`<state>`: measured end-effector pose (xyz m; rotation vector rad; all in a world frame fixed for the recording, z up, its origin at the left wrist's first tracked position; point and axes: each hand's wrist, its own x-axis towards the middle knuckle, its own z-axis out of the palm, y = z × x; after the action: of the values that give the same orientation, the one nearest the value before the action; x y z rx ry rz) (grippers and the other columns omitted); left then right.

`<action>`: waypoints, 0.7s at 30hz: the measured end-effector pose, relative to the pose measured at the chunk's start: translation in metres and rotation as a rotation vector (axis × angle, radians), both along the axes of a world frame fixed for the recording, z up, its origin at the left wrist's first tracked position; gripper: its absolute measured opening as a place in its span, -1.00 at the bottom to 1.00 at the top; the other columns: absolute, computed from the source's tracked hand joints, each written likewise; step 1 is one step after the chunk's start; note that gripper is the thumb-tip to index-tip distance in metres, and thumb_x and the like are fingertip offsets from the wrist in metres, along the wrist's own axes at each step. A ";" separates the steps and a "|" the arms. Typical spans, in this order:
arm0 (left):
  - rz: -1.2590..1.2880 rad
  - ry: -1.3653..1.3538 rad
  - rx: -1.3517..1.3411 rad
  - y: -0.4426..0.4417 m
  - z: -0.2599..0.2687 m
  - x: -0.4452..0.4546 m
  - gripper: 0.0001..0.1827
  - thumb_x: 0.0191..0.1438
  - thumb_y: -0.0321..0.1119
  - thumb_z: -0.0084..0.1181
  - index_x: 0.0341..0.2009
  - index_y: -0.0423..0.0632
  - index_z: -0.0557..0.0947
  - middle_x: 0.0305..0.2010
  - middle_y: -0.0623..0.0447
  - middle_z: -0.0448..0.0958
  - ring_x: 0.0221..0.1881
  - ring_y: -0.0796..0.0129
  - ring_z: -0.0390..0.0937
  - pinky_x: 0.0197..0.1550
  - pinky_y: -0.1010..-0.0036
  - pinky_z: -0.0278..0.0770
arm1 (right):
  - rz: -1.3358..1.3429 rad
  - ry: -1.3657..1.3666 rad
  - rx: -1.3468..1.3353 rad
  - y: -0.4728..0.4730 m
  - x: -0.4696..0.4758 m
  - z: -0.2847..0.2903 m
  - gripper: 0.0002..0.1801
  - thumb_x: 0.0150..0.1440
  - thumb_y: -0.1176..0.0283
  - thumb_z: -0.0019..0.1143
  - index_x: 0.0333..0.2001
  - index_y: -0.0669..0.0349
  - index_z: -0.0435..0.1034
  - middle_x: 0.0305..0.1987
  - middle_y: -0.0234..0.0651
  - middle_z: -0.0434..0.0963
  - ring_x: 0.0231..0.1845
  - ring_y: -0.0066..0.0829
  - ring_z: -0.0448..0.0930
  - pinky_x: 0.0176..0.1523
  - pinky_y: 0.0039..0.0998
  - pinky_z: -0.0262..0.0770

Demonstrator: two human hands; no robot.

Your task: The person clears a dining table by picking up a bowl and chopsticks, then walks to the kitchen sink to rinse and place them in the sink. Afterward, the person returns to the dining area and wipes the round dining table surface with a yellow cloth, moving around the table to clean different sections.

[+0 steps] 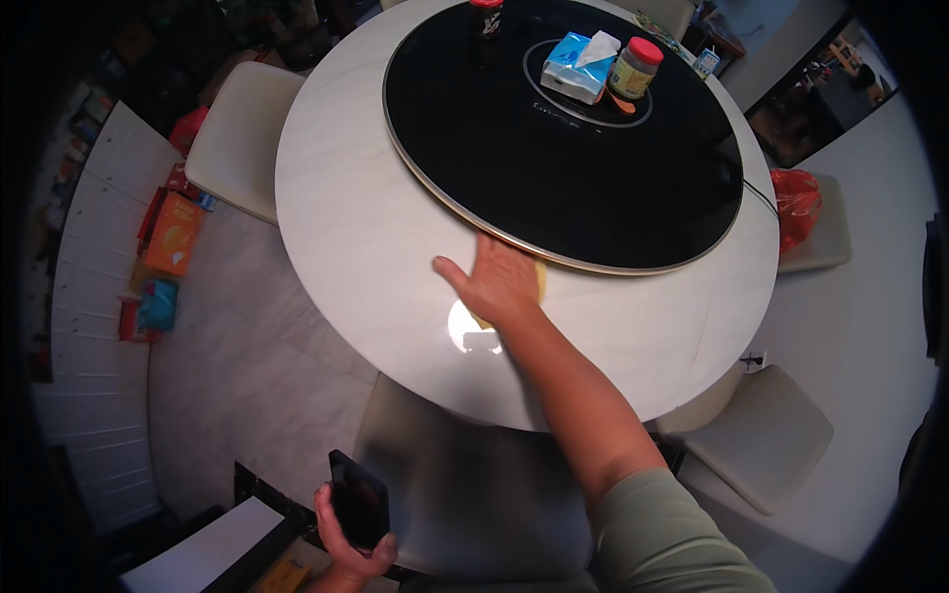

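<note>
My right hand (504, 278) lies palm down on a yellow cloth (542, 280), holding it against the white round table (356, 244). Its fingertips are hidden under the rim of the black turntable (563, 185), while the thumb sticks out to the left. Only small edges of the cloth show beside the hand. Low in the picture, away from the table, my left hand (352, 545) grips a dark smartphone (359, 497).
On the turntable stand a blue tissue pack (571, 70), a red-lidded jar (636, 70) and a dark jar (486, 18). Chairs (237, 141) surround the table, one (474, 489) directly before me. A red plastic bag (795, 207) rests on another chair. Boxes (174, 233) line the left wall.
</note>
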<state>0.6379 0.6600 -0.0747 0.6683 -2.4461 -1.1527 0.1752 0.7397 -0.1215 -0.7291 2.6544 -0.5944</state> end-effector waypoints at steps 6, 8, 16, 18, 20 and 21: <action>0.034 0.019 0.010 0.002 0.004 -0.006 0.22 -0.05 0.10 0.42 0.46 -0.54 0.21 0.29 -0.39 0.43 0.22 -0.11 0.52 0.32 0.12 0.46 | 0.198 0.200 -0.238 -0.052 -0.001 -0.023 0.21 0.32 -0.42 -0.06 0.65 0.35 -0.09 0.75 -0.02 0.03 0.77 -0.08 -0.04 0.76 -0.09 -0.17; 0.028 0.022 -0.002 0.002 0.008 -0.011 0.22 -0.03 0.09 0.43 0.47 -0.53 0.20 0.30 -0.37 0.45 0.24 -0.10 0.52 0.33 0.13 0.46 | 0.333 0.336 -0.222 -0.046 0.010 -0.030 0.19 0.33 -0.42 -0.08 0.65 0.34 -0.07 0.75 -0.05 0.03 0.78 -0.07 -0.09 0.76 -0.04 -0.25; -0.025 0.001 0.007 -0.006 0.012 -0.017 0.21 0.02 0.01 0.43 0.54 -0.48 0.14 0.40 -0.38 0.39 0.37 -0.13 0.45 0.45 0.12 0.35 | 0.617 0.308 -0.320 0.006 0.111 -0.018 0.12 0.32 -0.37 0.00 0.62 0.29 0.04 0.73 -0.07 0.09 0.78 -0.04 -0.07 0.76 0.04 -0.29; -0.016 0.023 0.039 -0.005 0.014 -0.021 0.18 -0.03 -0.04 0.43 0.51 -0.52 0.19 0.41 -0.45 0.38 0.38 -0.24 0.45 0.47 0.07 0.34 | 0.671 0.315 -0.300 0.025 0.129 -0.011 0.10 0.32 -0.35 0.03 0.62 0.29 0.06 0.73 -0.08 0.09 0.78 -0.04 -0.05 0.76 0.04 -0.25; -0.027 0.045 0.030 -0.007 0.011 -0.022 0.18 -0.03 -0.03 0.43 0.50 -0.52 0.19 0.38 -0.45 0.40 0.36 -0.24 0.46 0.45 0.07 0.36 | 0.717 0.290 -0.284 0.045 0.141 -0.011 0.07 0.31 -0.29 0.09 0.61 0.27 0.08 0.73 -0.09 0.10 0.77 -0.04 -0.03 0.76 0.04 -0.22; -0.031 0.055 0.029 -0.007 0.009 -0.023 0.18 -0.03 -0.03 0.43 0.50 -0.52 0.20 0.36 -0.45 0.41 0.34 -0.24 0.47 0.44 0.07 0.37 | 0.738 0.263 -0.276 0.059 0.144 -0.011 0.05 0.31 -0.25 0.14 0.61 0.24 0.09 0.73 -0.10 0.10 0.77 -0.04 -0.02 0.75 0.05 -0.20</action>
<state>0.6154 0.6527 -0.0654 0.6009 -2.4060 -1.2039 0.3191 0.7988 -0.1325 -1.8517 2.2636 -0.6765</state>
